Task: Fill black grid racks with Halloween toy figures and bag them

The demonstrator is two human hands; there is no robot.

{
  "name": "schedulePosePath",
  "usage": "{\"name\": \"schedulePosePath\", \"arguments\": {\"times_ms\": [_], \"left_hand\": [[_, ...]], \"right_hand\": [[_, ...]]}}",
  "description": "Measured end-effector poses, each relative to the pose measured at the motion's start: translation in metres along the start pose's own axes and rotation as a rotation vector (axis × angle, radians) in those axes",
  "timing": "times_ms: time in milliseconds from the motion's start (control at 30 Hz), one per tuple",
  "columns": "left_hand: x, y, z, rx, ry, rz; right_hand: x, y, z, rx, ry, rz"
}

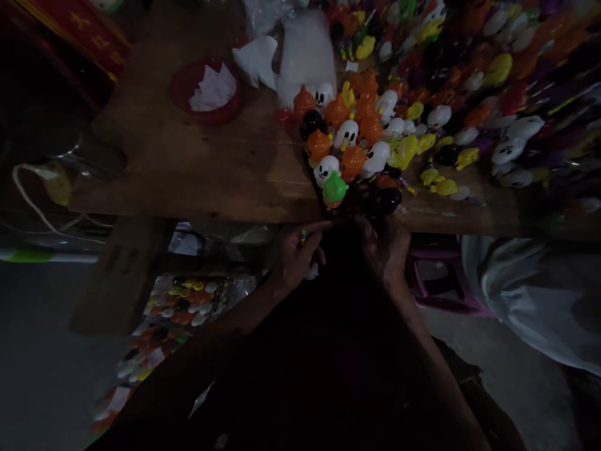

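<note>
Dim, underexposed view: light falls on the wooden table [201, 163], foreground sinks into shadow, edges blur.

Glossy plastic toy figures [350, 141] on a matt, grainy wooden table [201, 169]

place: toy workshop | evidence: plastic toy figures [357, 134] heaped on wooden table [197, 169]

My two bare forearms, no sleeves, left hand [295, 257] and right hand [382, 247] ungloved, dark clothing across my lap
</note>
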State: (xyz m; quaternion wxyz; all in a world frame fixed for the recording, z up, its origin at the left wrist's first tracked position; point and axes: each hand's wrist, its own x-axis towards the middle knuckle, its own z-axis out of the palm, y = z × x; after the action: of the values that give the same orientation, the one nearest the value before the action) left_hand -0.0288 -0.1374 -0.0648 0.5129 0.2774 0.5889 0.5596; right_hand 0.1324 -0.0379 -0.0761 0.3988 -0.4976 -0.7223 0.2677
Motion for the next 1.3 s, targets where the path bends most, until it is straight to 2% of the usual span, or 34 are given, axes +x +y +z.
{"name": "schedulePosePath", "arguments": {"times_ms": [167, 400, 633, 800, 967, 1067, 1200, 1300], "left_hand": [[0.009, -0.003, 0.001, 0.072, 0.001, -0.053], [0.009, -0.005, -0.001, 0.092, -0.004, -0.078], [0.008, -0.003, 0.004, 0.093, 0.006, -0.062], [0.01, -0.002, 0.006, 0.098, -0.018, -0.073], [0.0, 0.003, 0.006, 0.075, -0.036, -0.026], [-0.005, 0.006, 0.001, -0.084, -0.076, -0.067], [-0.006, 0.019, -0.008, -0.308, -0.232, -0.257], [-0.004, 0.027, -0.012, -0.366, -0.304, -0.323]], "right_hand": [[0.016, 0.0, 0.026, 0.148, 0.023, 0.017], [0.018, 0.004, 0.027, 0.087, 0.042, 0.018], [0.021, 0.017, 0.037, -0.131, 0.054, -0.139], [0.021, 0.021, 0.041, -0.143, 0.018, -0.188], [0.029, 0.027, 0.045, -0.168, 0.054, -0.248], [0.032, 0.023, 0.034, -0.178, 0.024, -0.25], [0.008, -0.009, -0.005, -0.187, 0.02, -0.298], [-0.02, -0.041, -0.032, -0.132, -0.139, -0.305]]}}
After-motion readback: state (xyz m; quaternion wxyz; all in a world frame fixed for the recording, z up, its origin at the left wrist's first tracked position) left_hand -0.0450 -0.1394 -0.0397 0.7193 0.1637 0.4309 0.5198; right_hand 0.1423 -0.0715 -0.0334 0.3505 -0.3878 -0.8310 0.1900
